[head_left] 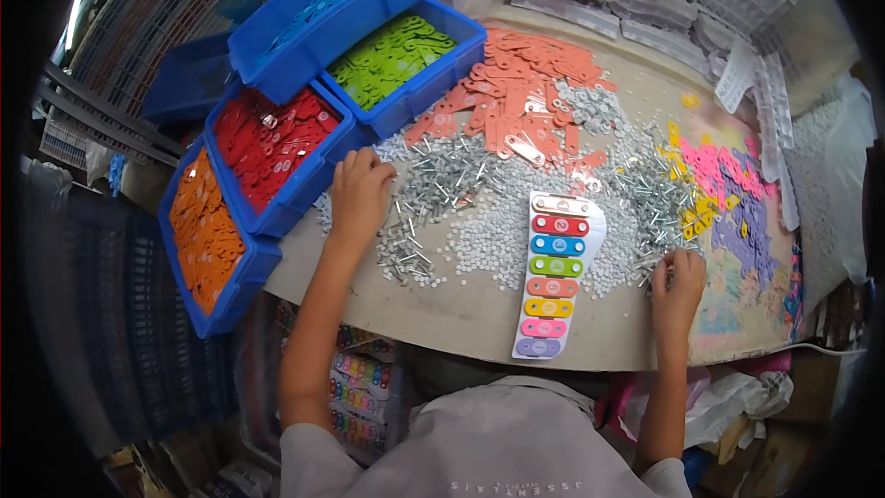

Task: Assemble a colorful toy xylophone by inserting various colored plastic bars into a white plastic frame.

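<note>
Your left hand (361, 192) rests at the left fringe of a heap of silver pins (447, 171), just beside the blue bin (318, 186) of red pieces (288, 140). Its fingers are bent forward and only partly closed; whether they pinch a pin, you cannot tell from above. Your right hand (678, 275) is curled more tightly at the near edge of a second pin heap (656, 198), the fingertips turned down among the pins, and again what it has hold of, if anything, is hidden.

Between your hands, nearer the right, the white board (591, 232) lies flat on the table (396, 309) with neither hand on it. It stands nearly upright to you, its narrow end at the table's near edge, probably so that every coloured bar (553, 288) is within reach of both hands. Small white caps (489, 244) spread around its upper part, and a pin heap on each side likely spares either hand a long reach.

Red, orange (203, 232) and green pieces (392, 60) sit in separate bins, presumably to keep colours from mixing. Coral pieces (512, 74) lie loose beyond the pins, while yellow (696, 219), pink (708, 164) and purple pieces (749, 242) overlap at the right.
</note>
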The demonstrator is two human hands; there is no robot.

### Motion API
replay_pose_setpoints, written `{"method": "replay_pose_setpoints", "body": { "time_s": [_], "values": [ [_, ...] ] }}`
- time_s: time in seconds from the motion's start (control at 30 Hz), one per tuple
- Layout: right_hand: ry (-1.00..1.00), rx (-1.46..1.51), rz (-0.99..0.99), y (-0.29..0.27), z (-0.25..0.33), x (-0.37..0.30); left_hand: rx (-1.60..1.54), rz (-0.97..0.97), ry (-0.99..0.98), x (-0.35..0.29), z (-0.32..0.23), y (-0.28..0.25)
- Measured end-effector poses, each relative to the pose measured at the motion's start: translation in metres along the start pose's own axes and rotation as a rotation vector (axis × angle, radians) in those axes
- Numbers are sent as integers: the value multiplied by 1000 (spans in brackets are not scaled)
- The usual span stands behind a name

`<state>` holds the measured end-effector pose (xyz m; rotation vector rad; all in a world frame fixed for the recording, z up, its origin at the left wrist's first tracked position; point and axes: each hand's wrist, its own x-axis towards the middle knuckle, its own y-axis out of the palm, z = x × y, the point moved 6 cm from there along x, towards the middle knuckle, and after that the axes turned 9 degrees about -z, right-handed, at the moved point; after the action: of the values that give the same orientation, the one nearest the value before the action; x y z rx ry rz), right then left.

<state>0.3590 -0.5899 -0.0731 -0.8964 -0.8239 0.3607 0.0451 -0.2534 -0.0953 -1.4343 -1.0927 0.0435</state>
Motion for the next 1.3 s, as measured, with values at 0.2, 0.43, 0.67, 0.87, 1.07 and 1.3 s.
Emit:
{"method": "replay_pose_setpoints", "body": {
  "time_s": [0.2,0.43,0.67,0.87,1.07,1.3],
  "values": [
    [192,202,-58,-12,-8,-4,119,47,89,5,-4,2],
    [-69,462,-74,-12,56,-15,-273,21,-226,-2,-44,-27],
    [-98,613,220,10,87,-31,-1208,501,-757,-60,-134,-5],
    [-177,564,229,14,93,-31,-1456,712,-1002,-79,-160,22],
    [-202,533,236,13,99,-27,-1467,799,-970,-83,-167,36],
    [411,792,538,43,66,-38,-1312,693,-804,-77,-170,40]
  ]
}}
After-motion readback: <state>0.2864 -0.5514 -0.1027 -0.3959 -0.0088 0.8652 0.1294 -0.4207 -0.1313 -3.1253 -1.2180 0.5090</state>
